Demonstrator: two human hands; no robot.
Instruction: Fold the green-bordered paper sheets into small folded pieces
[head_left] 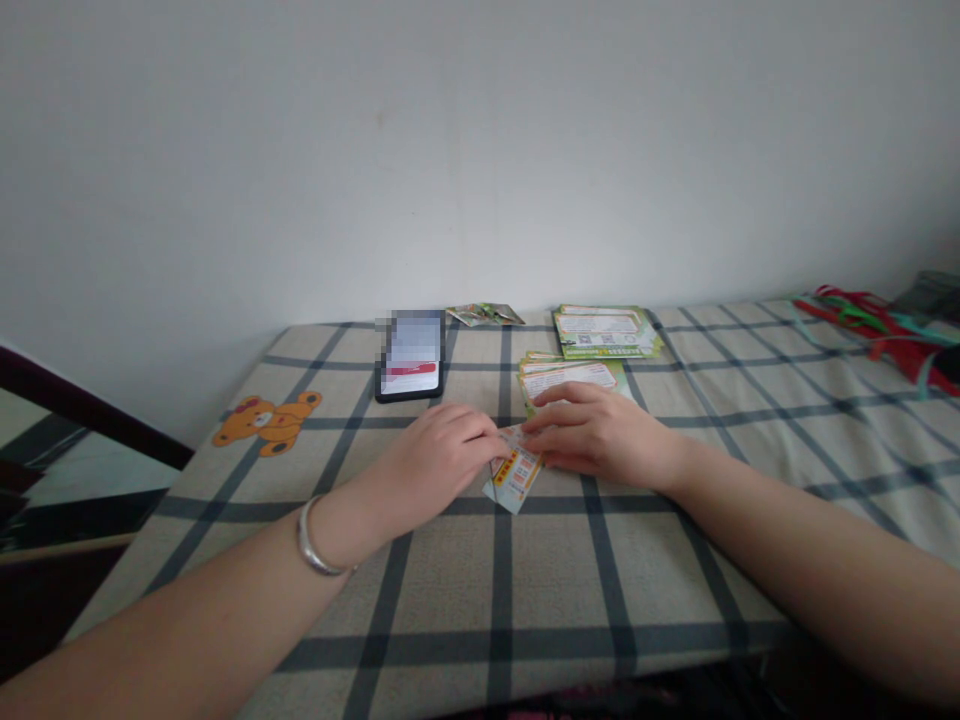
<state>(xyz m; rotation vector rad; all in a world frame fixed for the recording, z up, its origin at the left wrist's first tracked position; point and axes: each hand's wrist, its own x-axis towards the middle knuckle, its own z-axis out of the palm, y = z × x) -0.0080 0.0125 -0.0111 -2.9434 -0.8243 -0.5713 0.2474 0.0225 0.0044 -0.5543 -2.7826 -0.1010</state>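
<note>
Left hand (450,448) and right hand (596,432) touching a printed slip (515,484), fingers curved, whether pinching unclear, 2 card stacks (604,328) beyond

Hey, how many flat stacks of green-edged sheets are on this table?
2 that I can see: the far stack near the wall, and the near stack, partly covered by the right hand. Anything fully under the hands would be hidden.

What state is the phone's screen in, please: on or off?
On: the phone shows a pale, lit display with a red band on it, though part is pixelated.
</note>
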